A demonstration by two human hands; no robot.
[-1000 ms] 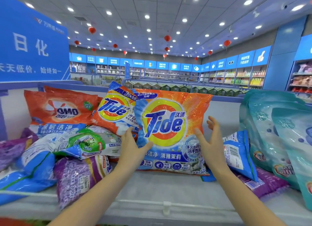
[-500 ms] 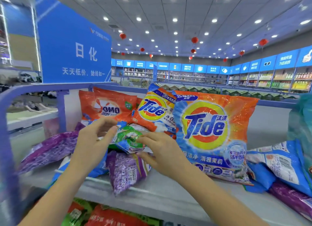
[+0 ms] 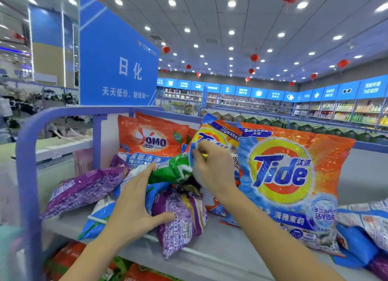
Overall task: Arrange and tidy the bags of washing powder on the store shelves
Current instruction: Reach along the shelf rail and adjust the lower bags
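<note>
Bags of washing powder (image 3: pixel 163 192) lie heaped on the grey shelf (image 3: pixel 220 249), all of them glossy, crinkled plastic pillows. The large orange-and-blue bag (image 3: pixel 294 175) leans upright at the back, marked "Tide 汰渍" on a yellow-ringed disc, with "清雅茉莉" below. A smaller Tide bag (image 3: pixel 218 131) stands just beside it, its logo half covered by the right hand (image 3: pixel 214 167), whose curled fingers pinch the edge of a green-and-white bag (image 3: pixel 172 171). The left hand (image 3: pixel 134 205) lies flat, fingers straight, on a blue-and-white bag (image 3: pixel 100 213), with its thumb touching a speckled purple bag (image 3: pixel 180 222) that is printed "300g" and overhangs the shelf's front edge. An orange bag (image 3: pixel 151 140) reads "OMO". Another purple bag (image 3: pixel 84 188) slumps by the blue rail (image 3: pixel 27 155). The blue bags (image 3: pixel 357 238) at the right are cut off, and their small print is blurred.
</note>
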